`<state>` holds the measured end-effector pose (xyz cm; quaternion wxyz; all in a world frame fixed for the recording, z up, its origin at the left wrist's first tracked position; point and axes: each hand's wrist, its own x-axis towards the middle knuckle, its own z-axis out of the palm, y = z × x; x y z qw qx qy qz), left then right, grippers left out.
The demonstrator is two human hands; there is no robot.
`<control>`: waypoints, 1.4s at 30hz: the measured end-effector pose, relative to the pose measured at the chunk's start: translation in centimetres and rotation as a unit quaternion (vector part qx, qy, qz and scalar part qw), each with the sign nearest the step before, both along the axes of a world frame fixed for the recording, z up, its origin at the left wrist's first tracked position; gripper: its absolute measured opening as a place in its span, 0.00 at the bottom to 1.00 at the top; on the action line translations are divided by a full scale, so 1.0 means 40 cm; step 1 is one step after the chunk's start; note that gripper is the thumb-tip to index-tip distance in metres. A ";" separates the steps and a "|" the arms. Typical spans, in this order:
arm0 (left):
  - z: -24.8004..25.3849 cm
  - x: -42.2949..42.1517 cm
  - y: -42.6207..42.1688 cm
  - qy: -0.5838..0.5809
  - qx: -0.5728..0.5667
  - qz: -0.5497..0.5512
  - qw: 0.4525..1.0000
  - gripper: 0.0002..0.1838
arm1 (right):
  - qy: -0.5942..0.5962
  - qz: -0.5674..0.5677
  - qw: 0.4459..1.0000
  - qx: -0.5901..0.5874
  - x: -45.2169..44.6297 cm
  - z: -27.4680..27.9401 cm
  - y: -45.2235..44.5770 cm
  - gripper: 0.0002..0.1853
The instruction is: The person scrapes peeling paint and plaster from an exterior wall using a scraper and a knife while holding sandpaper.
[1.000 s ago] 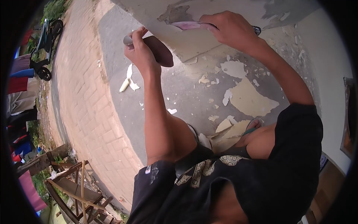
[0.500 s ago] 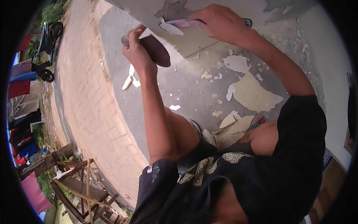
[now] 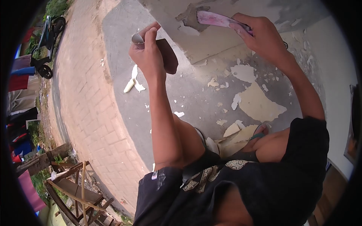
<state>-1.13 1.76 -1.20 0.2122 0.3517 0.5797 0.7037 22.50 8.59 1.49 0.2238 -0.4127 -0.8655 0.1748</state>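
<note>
Right now your left hand (image 3: 148,56) is curled shut around a dark tool (image 3: 168,56) with a hollow grey end, and your right (image 3: 260,35) grips a pink-stained scraper (image 3: 215,19), its far end at the bare patch (image 3: 187,17) of wall. Peeled flakes (image 3: 260,102) litter the grey floor (image 3: 188,88); beside the paving (image 3: 90,94) stands a wooden frame (image 3: 78,190). Your sleeve tag (image 3: 154,175) is unreadably small.

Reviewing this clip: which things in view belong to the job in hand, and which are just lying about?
In hand or being worked on:
- dark-bladed tool, left hand
- pink-stained blade, right hand
- patchy wall
- loose flakes

Just around:
- two-wheeler
- hanging cloths
- wooden frame
</note>
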 end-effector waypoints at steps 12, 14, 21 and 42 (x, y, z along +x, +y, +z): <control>0.005 0.032 -0.002 -0.005 -0.010 0.001 1.000 0.17 | -0.011 0.052 0.993 0.109 -0.079 -0.022 -0.003 0.08; 0.000 0.016 -0.002 0.004 -0.014 0.005 1.000 0.18 | -0.007 0.080 0.987 0.139 -0.120 -0.035 -0.005 0.08; 0.014 -0.018 -0.013 0.032 0.012 -0.022 0.999 0.22 | 0.055 0.053 0.997 0.021 -0.034 0.006 -0.014 0.10; -0.012 0.124 -0.059 0.029 -0.177 -0.055 0.982 0.24 | 0.385 -0.030 0.915 -0.118 -0.185 -0.230 -0.089 0.10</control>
